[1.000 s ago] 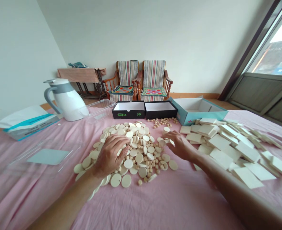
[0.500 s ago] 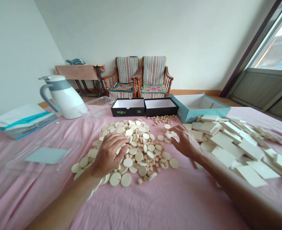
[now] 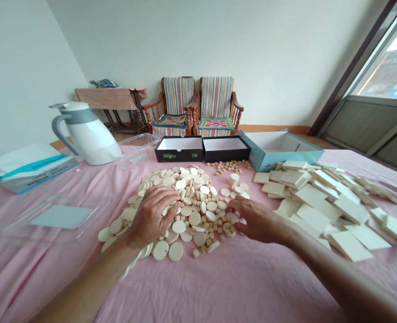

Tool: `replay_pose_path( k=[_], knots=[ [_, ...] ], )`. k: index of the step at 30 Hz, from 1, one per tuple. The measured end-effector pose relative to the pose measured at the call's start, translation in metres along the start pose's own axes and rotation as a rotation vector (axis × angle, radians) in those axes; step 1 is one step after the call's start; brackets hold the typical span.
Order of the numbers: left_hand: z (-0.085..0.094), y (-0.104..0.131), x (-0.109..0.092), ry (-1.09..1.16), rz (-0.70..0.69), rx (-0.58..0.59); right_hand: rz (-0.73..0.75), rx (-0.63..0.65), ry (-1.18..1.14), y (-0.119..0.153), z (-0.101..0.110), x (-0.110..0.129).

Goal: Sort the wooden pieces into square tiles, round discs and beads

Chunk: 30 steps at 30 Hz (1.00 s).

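Observation:
A loose pile of pale wooden discs mixed with small wooden cubes lies in front of me. My left hand rests on the left part of this pile, fingers stretched over the discs and thumb apart; what is under the palm is hidden. At the pile's right edge is my right hand, its fingers bent and parted from the thumb around a disc; no firm grip shows. Just beyond it stands a small stack of discs with several loose discs beside it.
Two black boxes and a light-blue box stand at the back. More small cubes lie before them. Square wooden tiles are heaped on the right. To the left are a white jug, clear plastic trays and a packet.
My right hand has moved towards me and left, from the discs near the small stack to the pile's right edge. My left hand stays on the pile.

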<state>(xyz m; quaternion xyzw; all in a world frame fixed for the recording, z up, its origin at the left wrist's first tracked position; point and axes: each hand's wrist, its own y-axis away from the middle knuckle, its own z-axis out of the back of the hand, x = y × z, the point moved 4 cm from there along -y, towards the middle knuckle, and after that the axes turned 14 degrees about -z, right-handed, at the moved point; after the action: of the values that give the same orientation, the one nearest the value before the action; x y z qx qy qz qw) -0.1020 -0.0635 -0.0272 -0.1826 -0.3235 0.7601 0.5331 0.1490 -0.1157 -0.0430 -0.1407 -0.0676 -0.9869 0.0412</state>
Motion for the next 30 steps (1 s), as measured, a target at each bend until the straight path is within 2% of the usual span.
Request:
replay_pose_path(
  k=[6,9,15,17,21,23,27,30],
  knots=[
    [0.000,0.000,0.000,0.004,0.000,0.000,0.013,-0.073,0.055,0.001,-0.005,0.006],
    [0.000,-0.001,0.000,0.001,-0.002,-0.005,-0.014,-0.136,0.087,-0.003,-0.005,0.002],
    [0.000,-0.002,-0.001,0.000,-0.005,-0.001,-0.235,-0.326,0.126,-0.015,0.016,-0.025],
    [0.000,-0.002,-0.002,-0.002,-0.006,-0.006,-0.217,-0.288,0.094,-0.012,0.021,-0.026],
    [0.000,0.000,-0.002,-0.008,-0.008,-0.006,-0.085,0.006,0.028,0.002,0.016,-0.018],
    [0.000,0.000,-0.002,-0.003,-0.006,-0.002,-0.034,0.087,0.028,0.008,0.010,-0.012],
    [0.000,0.000,-0.001,0.001,-0.003,-0.008,0.024,0.109,0.047,0.009,0.001,-0.009],
    [0.001,0.000,-0.001,-0.004,-0.004,-0.015,0.029,0.071,0.063,0.004,-0.002,-0.015]
  ],
)
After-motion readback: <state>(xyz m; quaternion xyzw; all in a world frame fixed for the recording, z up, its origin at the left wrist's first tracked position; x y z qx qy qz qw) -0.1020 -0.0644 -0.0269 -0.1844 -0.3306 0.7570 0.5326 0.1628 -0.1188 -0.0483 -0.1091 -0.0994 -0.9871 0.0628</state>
